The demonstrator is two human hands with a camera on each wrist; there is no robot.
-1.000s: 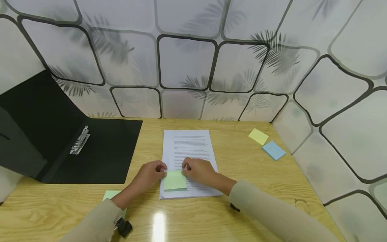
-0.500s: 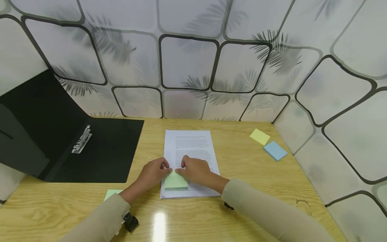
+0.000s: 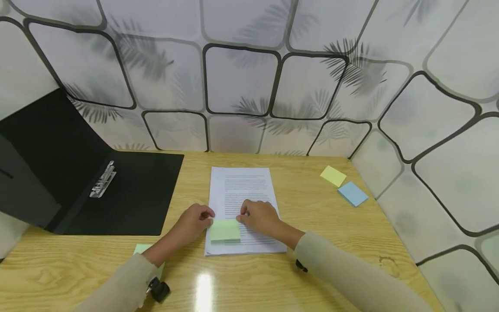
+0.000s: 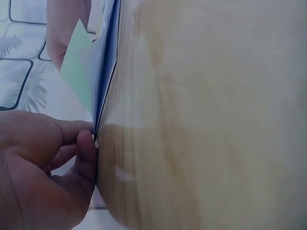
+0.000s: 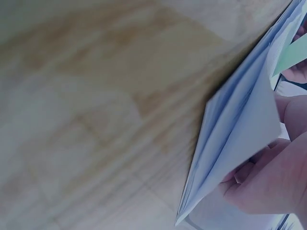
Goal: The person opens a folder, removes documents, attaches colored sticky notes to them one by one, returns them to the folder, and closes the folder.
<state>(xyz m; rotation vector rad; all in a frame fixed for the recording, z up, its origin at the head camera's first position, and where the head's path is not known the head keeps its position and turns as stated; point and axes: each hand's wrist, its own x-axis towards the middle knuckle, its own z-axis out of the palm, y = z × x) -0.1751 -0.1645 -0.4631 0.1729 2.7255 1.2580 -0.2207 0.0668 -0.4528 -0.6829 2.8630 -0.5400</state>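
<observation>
A pale green sticky note (image 3: 225, 229) lies on the lower left part of a printed paper stack (image 3: 249, 182). Its bottom edge stands a little off the page. My left hand (image 3: 192, 220) has its thumb by the note's top left corner, at the stack's left edge. My right hand (image 3: 260, 216) rests over the print, its thumb at the note's top right corner. Both hands show loosely bent fingers, with a gap between thumb and index. In the left wrist view the note (image 4: 78, 67) juts up from the stack's side. Loose sheet edges (image 5: 235, 129) fan out in the right wrist view.
An open black folder (image 3: 136, 190) with a metal clip (image 3: 103, 180) leans against the patterned wall at left. A yellow pad (image 3: 333, 176) and a blue pad (image 3: 352, 193) lie at right. Another green note (image 3: 141, 248) is partly under the left forearm.
My thumbs first drew together at the middle of the note's top edge. Then they slid apart, back to its two top corners. The note stays in place on the page.
</observation>
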